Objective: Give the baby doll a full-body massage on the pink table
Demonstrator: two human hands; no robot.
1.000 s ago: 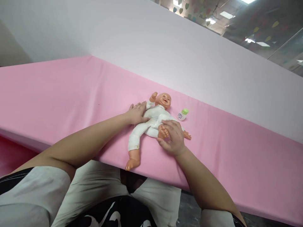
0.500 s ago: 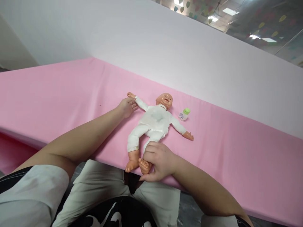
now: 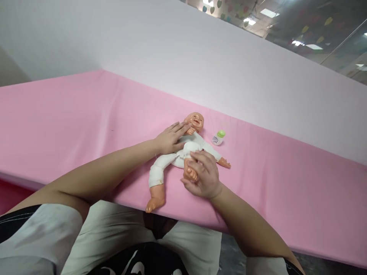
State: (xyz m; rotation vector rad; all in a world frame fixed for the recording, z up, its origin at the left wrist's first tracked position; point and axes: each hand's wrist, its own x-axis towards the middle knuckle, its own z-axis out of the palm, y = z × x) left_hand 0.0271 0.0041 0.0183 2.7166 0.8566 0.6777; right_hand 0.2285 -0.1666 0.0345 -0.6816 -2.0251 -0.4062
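Observation:
A baby doll [image 3: 179,162] in a white cloth suit lies face up, its head toward the wall. My left hand [image 3: 170,139] lies over the doll's arm and chest, fingers stretched out flat; the doll's small hand [image 3: 190,131] shows past my fingers near its chin. My right hand [image 3: 206,177] is closed around the doll's foot [image 3: 190,172], and that leg is bent up toward the belly. The other leg [image 3: 156,191] rests straight near the table's front edge. Most of the arm under my left hand is hidden.
A small clear bottle with a green cap [image 3: 219,138] stands beside the doll's head. The pink-covered table [image 3: 275,183] runs along a white wall [image 3: 160,53]. Glass with heart-shaped stickers is at the upper right.
My left hand has moved right, and the doll's arm has gone from stretched out to folded over its chest. My right hand has raised the foot, bending the leg upward.

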